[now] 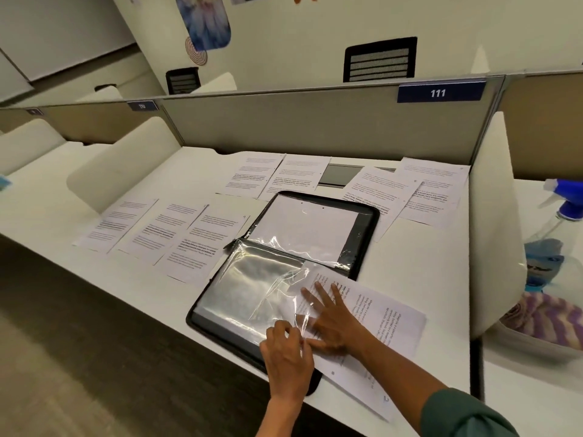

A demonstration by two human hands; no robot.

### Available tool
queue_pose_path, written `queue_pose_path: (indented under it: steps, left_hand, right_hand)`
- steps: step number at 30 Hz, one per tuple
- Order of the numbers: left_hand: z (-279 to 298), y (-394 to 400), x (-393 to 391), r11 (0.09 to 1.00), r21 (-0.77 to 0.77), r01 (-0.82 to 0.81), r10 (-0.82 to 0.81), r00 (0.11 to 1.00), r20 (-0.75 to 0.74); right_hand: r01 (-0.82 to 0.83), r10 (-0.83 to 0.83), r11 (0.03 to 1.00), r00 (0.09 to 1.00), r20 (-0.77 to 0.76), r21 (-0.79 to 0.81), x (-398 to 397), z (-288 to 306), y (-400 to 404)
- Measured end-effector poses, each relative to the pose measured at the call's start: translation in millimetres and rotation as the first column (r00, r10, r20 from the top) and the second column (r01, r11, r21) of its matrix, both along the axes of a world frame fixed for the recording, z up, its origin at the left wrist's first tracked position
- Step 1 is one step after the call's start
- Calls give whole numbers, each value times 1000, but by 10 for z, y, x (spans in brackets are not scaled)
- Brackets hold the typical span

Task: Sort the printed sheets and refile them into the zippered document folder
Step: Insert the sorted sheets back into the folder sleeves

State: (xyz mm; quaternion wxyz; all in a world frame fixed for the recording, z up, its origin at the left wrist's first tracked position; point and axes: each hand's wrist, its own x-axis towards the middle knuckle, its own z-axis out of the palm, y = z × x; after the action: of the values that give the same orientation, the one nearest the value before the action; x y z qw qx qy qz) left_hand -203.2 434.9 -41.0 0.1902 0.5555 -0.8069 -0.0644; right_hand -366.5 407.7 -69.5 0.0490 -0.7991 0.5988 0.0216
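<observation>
Nearest, the left hand [288, 351] pinches the edge of a clear plastic sleeve [252, 291] in the open zippered folder [367, 225]. Beside it, the right hand [334, 320] lies spread, fingers straight, pressing a printed sheet [388, 326] partly under that sleeve. Farther back, more sheets [202, 234] lie across the white surface [419, 257].

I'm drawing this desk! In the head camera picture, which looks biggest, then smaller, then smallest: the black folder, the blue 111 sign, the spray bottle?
1. Black folder
2. Blue 111 sign
3. Spray bottle, cut off at the edge, so unsure
</observation>
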Motion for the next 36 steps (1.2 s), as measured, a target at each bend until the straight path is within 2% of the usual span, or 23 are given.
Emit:
queue_pose_path:
  steps: [2,6,9,11,13,15,18,24,25,27,29,36]
  left_hand:
    - [7,15,-10,1000,5,13,-13,1000,-7]
    - [5,94,-38,997,1,73,-73,996,-54]
    - [24,171,-26,992,-13,126,-127,984,-127]
    - [31,166,39,995,-21,97,-99,977,-189]
    - [8,96,163,999,-21,31,-34,977,-210]
    - [-26,-25,315,999,-24,-20,15,982,-186]
    - [-9,-257,495,998,-34,-55,50,988,-144]
    - [-35,-695,829,999,8,-54,55,991,-120]
    - [-32,-748,888,999,19,-38,40,993,-110]
    - [-41,-824,1008,998,46,40,-38,997,-62]
    - [-78,-865,1112,988,78,132,-131,991,-22]
    - [-208,-1017,1298,957,174,231,-240,970,30]
  right_hand:
    - [11,-9,997,1000,-28,76,-11,-20,-9]
    - [-1,-1,1000,999,44,30,-38,-55,32]
    - [-73,75,997,996,40,-36,-68,-90,94]
    - [-104,105,992,994,13,-66,-59,-63,119]
    - [-136,137,990,990,35,-31,-38,-33,104]
    - [-172,175,983,983,49,-62,4,-13,94]
    - [-144,144,987,990,-4,-71,54,-40,55]
    - [-141,144,988,989,40,-67,220,85,-66]
    - [-129,129,992,990,63,-2,249,92,-82]
    - [-114,113,993,993,40,6,269,116,-99]
    - [-113,108,993,989,103,44,252,47,-116]
    - [-72,73,997,996,45,-23,354,-3,-292]
